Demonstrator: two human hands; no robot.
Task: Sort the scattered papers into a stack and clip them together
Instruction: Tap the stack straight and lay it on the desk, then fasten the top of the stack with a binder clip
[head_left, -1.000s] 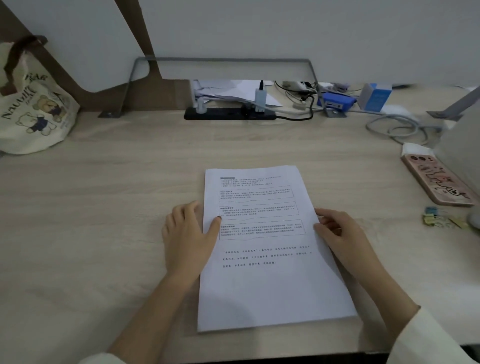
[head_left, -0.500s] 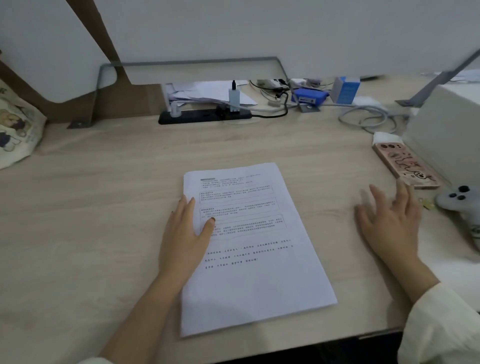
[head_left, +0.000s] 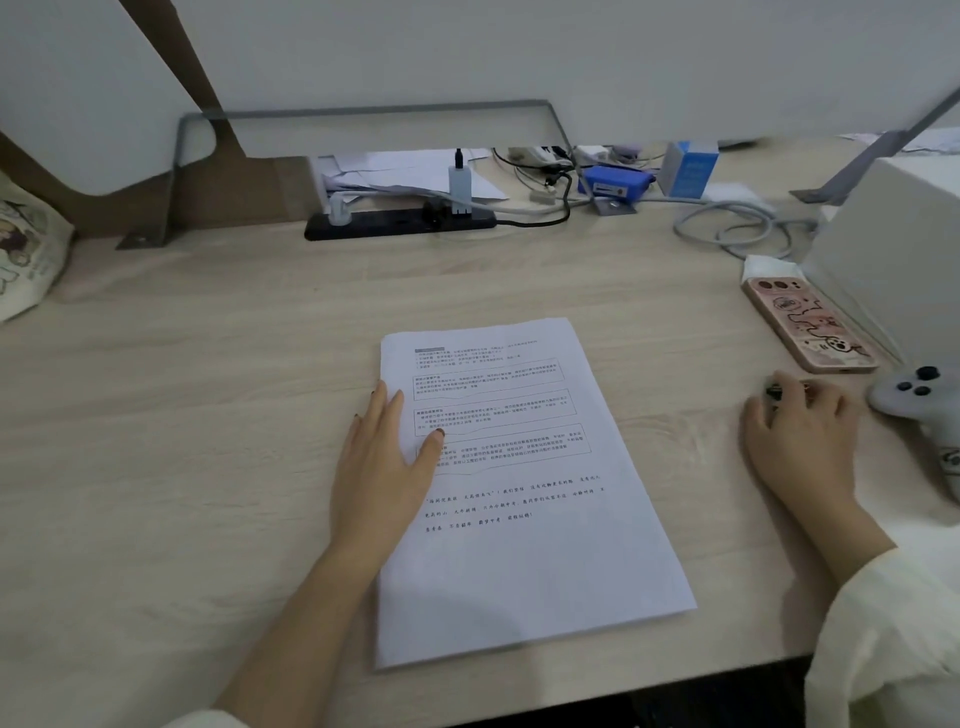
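A squared stack of printed papers (head_left: 519, 545) lies mid-desk (head_left: 182, 415), near the front edge. The left hand (head_left: 387, 467) rests flat and open on the stack's left edge, thumb on the top sheet. Well to the right, the right hand (head_left: 800, 441) curls its fingers over a small dark object (head_left: 774, 391) (probably a clip; whether it is gripped cannot be told), just beside a phone (head_left: 810, 325) and a game controller (head_left: 914, 400). If the left hand slides, the sheets could fan out of line before clipping. A hasty pinch could drop the clip.

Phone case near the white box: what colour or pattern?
Pink phone case with cartoon drawings; head view.
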